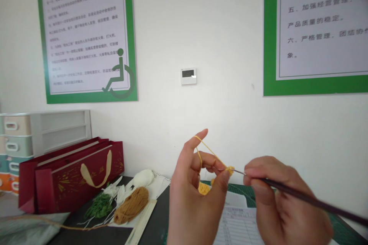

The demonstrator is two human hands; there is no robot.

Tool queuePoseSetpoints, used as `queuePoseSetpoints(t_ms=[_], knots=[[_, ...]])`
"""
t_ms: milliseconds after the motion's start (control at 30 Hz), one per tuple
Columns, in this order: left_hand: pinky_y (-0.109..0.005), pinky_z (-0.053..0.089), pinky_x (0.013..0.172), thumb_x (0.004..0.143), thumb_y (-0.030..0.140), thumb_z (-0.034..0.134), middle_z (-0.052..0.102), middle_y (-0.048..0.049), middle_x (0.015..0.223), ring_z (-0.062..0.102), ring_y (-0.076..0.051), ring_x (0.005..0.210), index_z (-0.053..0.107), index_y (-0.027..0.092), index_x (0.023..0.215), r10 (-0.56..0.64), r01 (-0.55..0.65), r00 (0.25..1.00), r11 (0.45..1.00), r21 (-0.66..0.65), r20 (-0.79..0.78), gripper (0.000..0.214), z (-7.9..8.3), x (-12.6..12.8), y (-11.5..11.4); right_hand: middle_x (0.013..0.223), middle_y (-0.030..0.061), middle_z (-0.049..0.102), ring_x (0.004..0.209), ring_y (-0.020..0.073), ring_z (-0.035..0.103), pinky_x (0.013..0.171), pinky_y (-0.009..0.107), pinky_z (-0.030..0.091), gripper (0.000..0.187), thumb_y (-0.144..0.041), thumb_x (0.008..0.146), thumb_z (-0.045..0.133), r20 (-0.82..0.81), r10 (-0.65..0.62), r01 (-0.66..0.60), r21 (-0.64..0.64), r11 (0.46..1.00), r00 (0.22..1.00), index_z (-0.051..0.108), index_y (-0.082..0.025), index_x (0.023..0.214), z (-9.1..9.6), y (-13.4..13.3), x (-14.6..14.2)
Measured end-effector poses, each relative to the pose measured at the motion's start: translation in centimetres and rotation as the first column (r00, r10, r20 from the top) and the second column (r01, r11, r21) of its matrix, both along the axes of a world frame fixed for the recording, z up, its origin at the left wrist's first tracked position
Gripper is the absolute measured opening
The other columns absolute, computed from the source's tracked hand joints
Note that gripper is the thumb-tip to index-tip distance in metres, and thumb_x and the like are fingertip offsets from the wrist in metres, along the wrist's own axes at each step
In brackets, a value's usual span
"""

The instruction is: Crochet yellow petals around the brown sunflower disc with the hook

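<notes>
My left hand [195, 195] is raised in front of the wall, pinching a small yellow crochet piece [204, 188] between thumb and middle finger. Yellow yarn [211, 153] runs from the piece up over my raised index finger. My right hand [283, 203] is closed round a dark crochet hook [301, 196], its thin metal tip touching the yarn loop at my left fingertips. The hook's handle runs off toward the lower right.
On the dark table at left lie a mustard yarn skein [131, 205], green yarn [100, 206] and white pieces [143, 178]. A red gift bag [69, 178] and a drawer unit [43, 130] stand behind. A green cutting mat [244, 195] and a printed sheet [240, 229] lie below my hands.
</notes>
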State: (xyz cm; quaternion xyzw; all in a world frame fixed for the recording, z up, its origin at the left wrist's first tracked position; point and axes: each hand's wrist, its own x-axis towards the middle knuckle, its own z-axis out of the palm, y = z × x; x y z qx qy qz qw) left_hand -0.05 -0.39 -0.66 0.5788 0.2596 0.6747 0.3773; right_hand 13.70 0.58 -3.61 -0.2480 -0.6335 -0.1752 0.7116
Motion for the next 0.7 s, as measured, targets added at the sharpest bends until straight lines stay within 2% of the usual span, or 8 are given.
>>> queuePoseSetpoints(t_ms=[100, 233, 300, 400, 467, 500, 600, 700], knots=[[-0.03, 0.048, 0.071, 0.077, 0.014, 0.084, 0.068, 0.0024, 0.076, 0.06, -0.016, 0.076, 0.055, 0.024, 0.141, -0.188, 0.189, 0.982, 0.981, -0.048, 0.031, 0.071, 0.4, -0.7, 0.3, 0.069, -0.002, 0.058, 0.065, 0.011, 0.056, 0.06, 0.022, 0.046, 0.022, -0.03, 0.104, 0.052, -0.236, 0.292, -0.351, -0.266, 0.898, 0.927, 0.063, -0.024, 0.086, 0.4, 0.3, 0.5], [-0.026, 0.046, 0.067, 0.073, 0.013, 0.089, 0.069, 0.0016, 0.074, 0.06, -0.014, 0.072, 0.057, 0.02, 0.138, -0.324, 0.331, 0.943, 0.939, -0.091, 0.079, 0.073, 0.9, -1.3, 0.5, 0.067, -0.0017, 0.051, 0.065, 0.0116, 0.051, 0.061, 0.023, 0.048, 0.04, -0.046, 0.102, 0.052, -0.522, 0.623, -0.813, -0.366, 0.454, 0.583, 0.053, -0.022, 0.07, 0.8, 1.2, -0.1], [-0.027, 0.048, 0.072, 0.072, 0.013, 0.09, 0.07, 0.0012, 0.075, 0.062, -0.014, 0.073, 0.057, 0.02, 0.14, -0.355, 0.367, 0.928, 0.924, -0.104, 0.116, 0.076, 0.9, -1.3, 0.4, 0.073, -0.0019, 0.054, 0.067, 0.0121, 0.054, 0.062, 0.024, 0.051, 0.035, -0.048, 0.099, 0.057, -0.541, 0.679, -0.868, -0.332, 0.37, 0.496, 0.054, -0.023, 0.075, 0.6, 1.6, -0.6], [-0.028, 0.05, 0.076, 0.073, 0.011, 0.089, 0.071, 0.0009, 0.076, 0.063, -0.014, 0.075, 0.058, 0.02, 0.139, -0.348, 0.366, 0.924, 0.925, -0.106, 0.159, 0.075, 0.7, -1.1, 0.3, 0.081, -0.0014, 0.06, 0.071, 0.0135, 0.06, 0.06, 0.026, 0.053, 0.012, -0.036, 0.099, 0.061, -0.308, 0.657, -0.724, -0.232, 0.65, 0.688, 0.063, -0.027, 0.091, 0.0, 1.7, -0.8], [-0.026, 0.05, 0.073, 0.074, 0.01, 0.089, 0.072, 0.0008, 0.077, 0.063, -0.013, 0.073, 0.058, 0.019, 0.138, -0.322, 0.344, 0.93, 0.932, -0.112, 0.178, 0.072, 0.6, -0.9, 0.2, 0.085, 0.0004, 0.065, 0.076, 0.0153, 0.064, 0.063, 0.029, 0.055, 0.011, -0.017, 0.094, 0.066, -0.022, 0.386, -0.386, -0.032, 0.922, 0.922, 0.069, -0.027, 0.1, -0.5, 1.6, -0.4], [-0.026, 0.049, 0.071, 0.073, 0.01, 0.089, 0.072, 0.0007, 0.077, 0.063, -0.012, 0.071, 0.058, 0.018, 0.137, -0.33, 0.356, 0.924, 0.926, -0.128, 0.192, 0.071, 0.6, -0.8, 0.2, 0.088, 0.0013, 0.068, 0.079, 0.016, 0.065, 0.066, 0.031, 0.056, 0.022, -0.008, 0.088, 0.07, 0.079, 0.186, -0.195, 0.121, 0.973, 0.979, 0.071, -0.024, 0.102, -0.6, 1.6, -0.2], [-0.026, 0.05, 0.069, 0.067, 0.008, 0.092, 0.072, -0.001, 0.079, 0.064, -0.012, 0.068, 0.063, 0.013, 0.132, -0.478, 0.542, 0.832, 0.809, -0.228, 0.283, 0.072, 0.4, -0.6, 0.5, 0.09, 0.0021, 0.071, 0.078, 0.0155, 0.065, 0.068, 0.033, 0.057, 0.031, 0.006, 0.078, 0.072, 0.13, -0.081, 0.021, 0.407, 0.913, 0.988, 0.073, -0.018, 0.098, -0.7, 1.5, 0.1], [-0.029, 0.052, 0.073, 0.06, 0.006, 0.094, 0.073, -0.0034, 0.085, 0.067, -0.014, 0.071, 0.07, 0.012, 0.125, -0.609, 0.716, 0.69, 0.653, -0.247, 0.39, 0.069, 0.2, -0.7, 0.9, 0.08, 0.0021, 0.068, 0.071, 0.016, 0.063, 0.06, 0.033, 0.055, 0.013, -0.007, 0.091, 0.065, 0.018, 0.273, -0.267, 0.28, 0.922, 0.962, 0.071, -0.018, 0.095, -0.4, 1.5, -0.6]])
